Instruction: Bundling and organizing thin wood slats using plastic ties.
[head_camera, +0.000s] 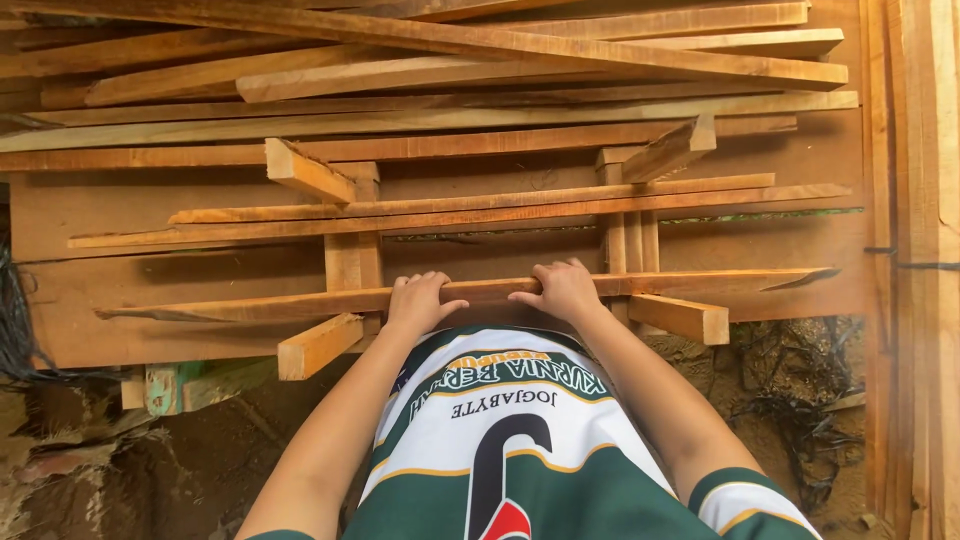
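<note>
Both hands grip one long slat (300, 303), the left hand (418, 302) and right hand (562, 290) near its middle. It lies on two brackets (320, 345), not lifted yet; other slats (470, 205) rest above.

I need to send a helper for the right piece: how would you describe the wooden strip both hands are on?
Start at the wooden rack with short arms jutting toward the camera. The lowest, nearest long strip lies across those arms, gripped by the left hand and right hand. Unlike the strips above, its right end tapers to a splintered point.
</note>
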